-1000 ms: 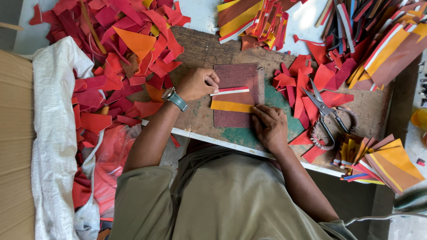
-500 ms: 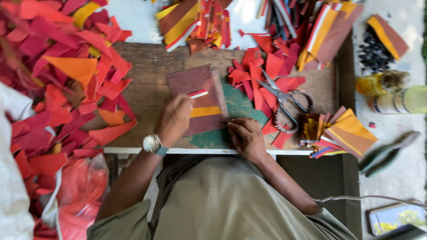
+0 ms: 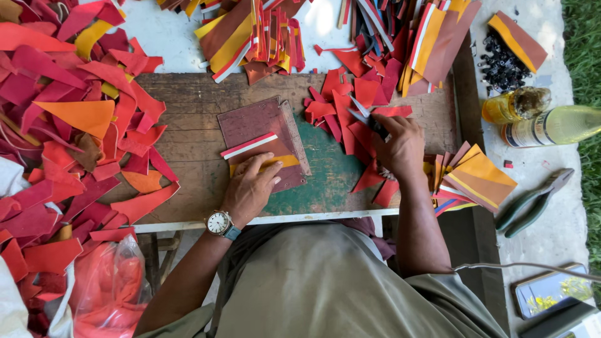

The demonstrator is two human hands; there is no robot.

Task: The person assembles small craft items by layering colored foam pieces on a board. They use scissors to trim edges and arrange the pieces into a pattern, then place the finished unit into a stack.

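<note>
On table [image 3: 188,100]: left hand [image 3: 249,188] flat, pinning strips [image 3: 253,147]; right hand [image 3: 397,147] grasping scissors [image 3: 369,120]; cutting looks next

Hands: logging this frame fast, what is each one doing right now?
Left hand: open, pressing flat on the brown sheet.
Right hand: closed around the scissors.

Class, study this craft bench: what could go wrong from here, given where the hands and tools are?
The right hand grips scissors among loose red scraps, so fingers could get nicked. The left hand alone pins the maroon piece; its strips may slip. Bottles lying beside the bench might roll.
</note>
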